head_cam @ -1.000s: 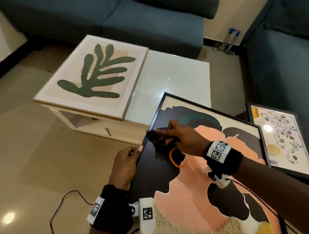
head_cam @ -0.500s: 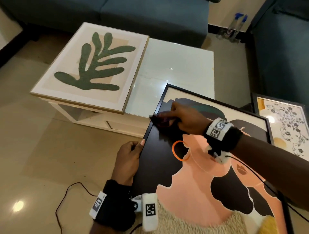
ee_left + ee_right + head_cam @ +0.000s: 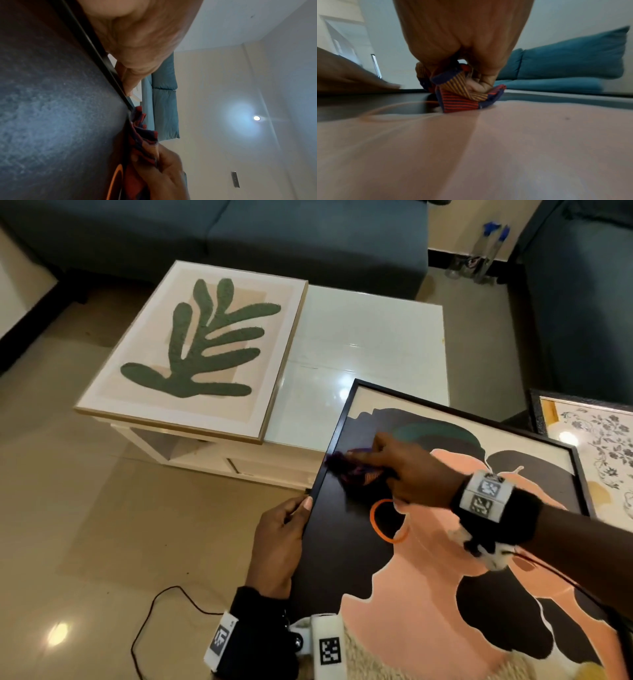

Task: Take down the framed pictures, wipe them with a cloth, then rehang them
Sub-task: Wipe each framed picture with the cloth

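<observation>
A large black-framed picture (image 3: 421, 577) with pink and dark shapes leans against the white table, tilted toward me. My left hand (image 3: 284, 539) grips its left frame edge (image 3: 96, 56), thumb on the front. My right hand (image 3: 404, 470) holds a bunched striped red, navy and orange cloth (image 3: 349, 470) and presses it on the glass near the left edge; the cloth (image 3: 462, 94) shows under the curled fingers, and again as the cloth (image 3: 142, 136) beside the frame. A green-leaf picture (image 3: 202, 347) in a pale frame lies flat on the table.
A white glass-topped coffee table (image 3: 370, 347) stands ahead. A floral framed picture (image 3: 596, 453) leans at the right by a blue sofa (image 3: 582, 302). Another blue sofa (image 3: 239, 231) is behind the table. Bottles (image 3: 486, 251) stand in the far corner. A black cable (image 3: 161, 607) lies on the floor.
My right hand keeps rubbing the cloth back and forth near the picture's upper left edge. The left hand keeps its hold on the frame edge. My view has shifted slightly.
</observation>
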